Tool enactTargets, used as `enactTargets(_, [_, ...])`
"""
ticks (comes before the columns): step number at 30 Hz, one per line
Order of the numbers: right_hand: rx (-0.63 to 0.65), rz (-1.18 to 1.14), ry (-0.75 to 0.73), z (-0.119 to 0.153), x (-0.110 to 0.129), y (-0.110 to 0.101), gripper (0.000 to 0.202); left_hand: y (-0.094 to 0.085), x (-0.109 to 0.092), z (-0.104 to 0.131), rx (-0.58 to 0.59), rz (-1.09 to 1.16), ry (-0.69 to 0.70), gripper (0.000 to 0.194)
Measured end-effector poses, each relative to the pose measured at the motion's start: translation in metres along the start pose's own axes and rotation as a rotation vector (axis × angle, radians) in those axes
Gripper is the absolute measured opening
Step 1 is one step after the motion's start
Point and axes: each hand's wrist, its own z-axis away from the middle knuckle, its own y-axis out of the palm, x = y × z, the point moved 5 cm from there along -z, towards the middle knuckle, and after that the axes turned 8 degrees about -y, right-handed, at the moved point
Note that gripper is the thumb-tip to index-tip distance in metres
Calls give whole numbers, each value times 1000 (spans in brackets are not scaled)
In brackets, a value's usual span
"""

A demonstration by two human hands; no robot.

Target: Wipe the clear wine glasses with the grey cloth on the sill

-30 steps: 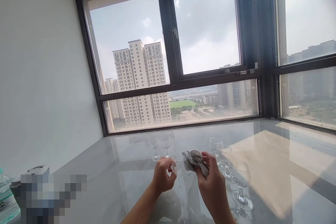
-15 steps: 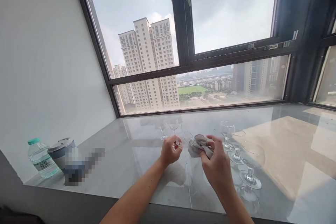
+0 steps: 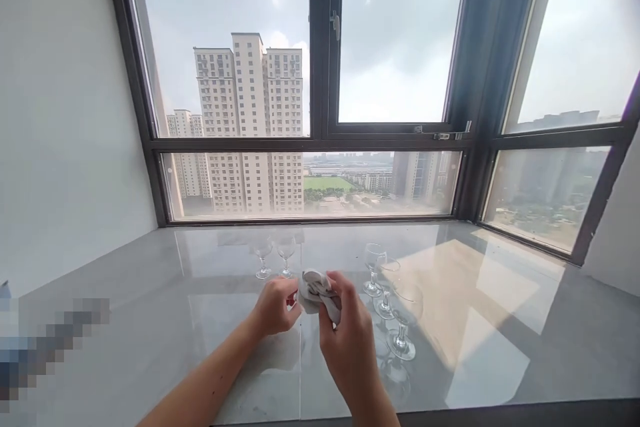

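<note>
My left hand (image 3: 277, 305) is closed, thumb and fingers pinched round the stem of a wine glass whose bowl is mostly hidden behind the cloth. A crumpled grey-white cloth (image 3: 320, 297) is bunched in my right hand (image 3: 350, 323), its thumb and fingers closed on it. The cloth is up against the glass, just right of my left fingers. Two clear stemmed glasses, one (image 3: 263, 259) beside another (image 3: 286, 253), stand upright behind my left hand. Right of my right hand, three more stand in a row: a far one (image 3: 373, 265), a middle one (image 3: 385, 305) and a near one (image 3: 401, 341).
The glossy grey sill (image 3: 210, 340) reflects the glasses and carries a bright sunlit patch at right. Dark window frames (image 3: 320, 145) rise along its back and right. A white wall (image 3: 65, 147) bounds the left. A blurred-out item (image 3: 55, 347) lies at the left edge.
The view has turned right and levelled, so the bottle and cup at left have left it. The cloth has come closer to my left hand and now covers the held glass's bowl.
</note>
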Motion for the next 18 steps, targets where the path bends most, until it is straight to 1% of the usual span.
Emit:
enactTargets(2, [-21, 62, 5, -2, -4, -6, 34, 1, -2, 1, 53, -70, 55, 10])
enactTargets(3, [-43, 92, 27, -3, -7, -10, 34, -1, -3, 1, 43, -71, 65, 10])
enactTargets(7, [-169, 210, 237, 0, -24, -23, 38, -5, -6, 4, 36, -2, 116, 10])
enactTargets(8, [-167, 225, 287, 2, -28, -23, 39, -6, -6, 5, 32, 15, 124, 9])
enactTargets(10, [-91, 207, 358, 5, -33, -19, 42, -7, -6, 6, 6, 33, 123, 8])
enactTargets(12, [22, 120, 410, 8, -36, -12, 44, -7, -5, 5, -21, 36, 97, 7])
enactTargets(14, [103, -43, 450, 10, -34, -4, 44, -5, -3, 3, -12, 73, 57, 5])
enactTargets(16, [128, -239, 475, 10, -27, 1, 45, -2, -2, 1, 28, 195, 4, 4])
enactTargets(18, [123, -432, 493, 9, -20, 3, 48, 1, -2, -1, 100, 381, -71, 6])
